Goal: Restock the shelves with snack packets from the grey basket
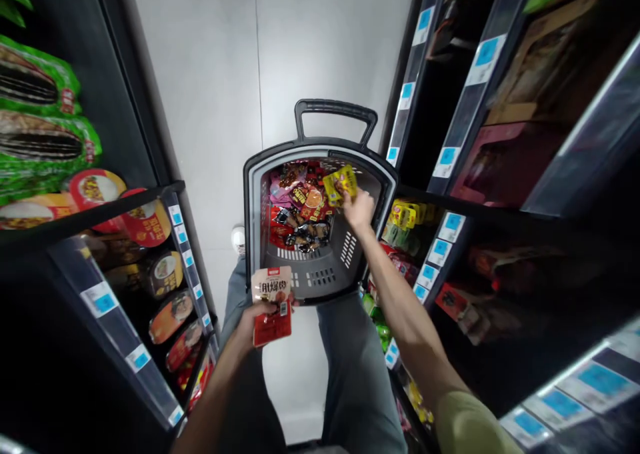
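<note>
Head-worn cam, looks fwd & steeply down, basket (330, 259) nr, approx ctr

We hold yellow packet (337, 182), tilted, over far part of basket (255, 227); red-and-cream pouch (275, 297), printed face up, near left.

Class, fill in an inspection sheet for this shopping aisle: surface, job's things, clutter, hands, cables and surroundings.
Surface: pale grey floor with a thin dark seam.
Job's things: dark grey shopping basket, handle raised, in front of the legs; whether it rests on the floor cannot be told. Yellow snack packet; red-and-beige snack packet.
Clutter: mixed snack packets heaped inside the basket, toward its left side.
Hands: right hand grips the yellow packet over the basket; left hand grips the red-and-beige one at its near edge.
Cables: nothing seen.
Surroundings: stocked shelves on both sides, with blue-and-white price labels; green bags at left.
</note>
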A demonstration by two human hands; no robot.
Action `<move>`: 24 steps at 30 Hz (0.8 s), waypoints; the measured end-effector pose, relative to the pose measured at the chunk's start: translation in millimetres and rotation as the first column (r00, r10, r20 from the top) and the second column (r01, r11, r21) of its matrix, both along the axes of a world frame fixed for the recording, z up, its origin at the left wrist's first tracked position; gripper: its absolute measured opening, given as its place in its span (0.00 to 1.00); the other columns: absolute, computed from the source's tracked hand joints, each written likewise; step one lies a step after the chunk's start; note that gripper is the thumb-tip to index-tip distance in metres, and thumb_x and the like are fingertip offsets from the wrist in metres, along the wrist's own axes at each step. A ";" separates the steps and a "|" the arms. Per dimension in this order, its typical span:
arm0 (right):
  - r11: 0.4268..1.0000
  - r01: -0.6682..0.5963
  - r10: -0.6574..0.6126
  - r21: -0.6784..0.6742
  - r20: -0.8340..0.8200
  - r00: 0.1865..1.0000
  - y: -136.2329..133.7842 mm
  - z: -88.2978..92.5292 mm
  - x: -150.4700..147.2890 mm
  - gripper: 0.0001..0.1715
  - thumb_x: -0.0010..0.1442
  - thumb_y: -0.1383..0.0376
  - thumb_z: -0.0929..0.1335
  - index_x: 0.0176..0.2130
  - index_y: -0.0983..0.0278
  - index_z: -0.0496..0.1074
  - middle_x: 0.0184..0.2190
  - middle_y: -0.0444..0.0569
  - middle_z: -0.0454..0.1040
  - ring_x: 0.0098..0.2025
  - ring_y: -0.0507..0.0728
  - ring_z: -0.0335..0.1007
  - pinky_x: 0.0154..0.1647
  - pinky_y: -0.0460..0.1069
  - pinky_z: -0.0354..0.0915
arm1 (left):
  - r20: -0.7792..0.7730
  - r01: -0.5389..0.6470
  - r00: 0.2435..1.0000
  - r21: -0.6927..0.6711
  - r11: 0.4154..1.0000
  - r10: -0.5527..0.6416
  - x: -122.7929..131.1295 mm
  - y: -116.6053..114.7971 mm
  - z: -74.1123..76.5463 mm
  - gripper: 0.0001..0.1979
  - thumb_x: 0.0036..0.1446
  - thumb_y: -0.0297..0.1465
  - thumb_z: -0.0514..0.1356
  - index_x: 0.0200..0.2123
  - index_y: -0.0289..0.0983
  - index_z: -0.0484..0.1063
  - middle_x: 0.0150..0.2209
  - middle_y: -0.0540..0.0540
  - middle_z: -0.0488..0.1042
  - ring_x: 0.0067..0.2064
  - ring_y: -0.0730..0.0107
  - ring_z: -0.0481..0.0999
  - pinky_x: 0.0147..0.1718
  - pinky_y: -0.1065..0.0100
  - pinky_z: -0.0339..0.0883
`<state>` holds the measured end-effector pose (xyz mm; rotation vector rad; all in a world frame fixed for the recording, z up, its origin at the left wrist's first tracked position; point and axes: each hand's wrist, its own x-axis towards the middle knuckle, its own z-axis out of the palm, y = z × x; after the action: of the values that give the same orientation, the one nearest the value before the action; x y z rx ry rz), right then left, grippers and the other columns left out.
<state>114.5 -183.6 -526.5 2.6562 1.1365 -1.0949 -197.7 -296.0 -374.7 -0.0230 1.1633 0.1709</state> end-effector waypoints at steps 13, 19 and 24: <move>0.863 0.503 -0.305 0.049 -0.744 0.595 -34.3 144.4 48.9 0.28 0.39 0.57 0.82 0.38 0.66 0.77 0.35 0.51 0.81 0.37 0.60 0.79 0.37 0.53 0.76 | -0.016 -0.253 0.967 -0.067 0.965 0.252 39.5 76.3 47.0 0.34 0.37 0.29 0.62 0.53 0.33 0.73 0.42 0.40 0.80 0.44 0.49 0.81 0.42 0.53 0.76; 0.849 0.527 -0.308 0.014 -0.799 0.517 -43.3 147.2 44.4 0.32 0.41 0.59 0.81 0.45 0.64 0.75 0.39 0.49 0.81 0.39 0.58 0.79 0.40 0.53 0.76 | -0.075 -0.223 0.973 -0.049 0.974 0.219 45.4 74.1 52.7 0.32 0.37 0.29 0.62 0.51 0.34 0.74 0.40 0.41 0.81 0.43 0.49 0.81 0.42 0.53 0.76; 0.869 0.410 -0.094 0.277 -0.720 0.687 -56.7 166.9 35.6 0.18 0.49 0.54 0.79 0.36 0.61 0.78 0.39 0.50 0.81 0.44 0.62 0.78 0.47 0.58 0.75 | -0.056 -0.290 0.956 -0.017 0.957 0.288 56.7 76.2 48.6 0.28 0.37 0.28 0.62 0.48 0.33 0.75 0.43 0.41 0.81 0.46 0.48 0.81 0.44 0.53 0.76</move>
<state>150.1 -240.3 -359.7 2.8474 1.2002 -2.2939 -141.0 -219.7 -326.1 -0.2127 1.2118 0.4185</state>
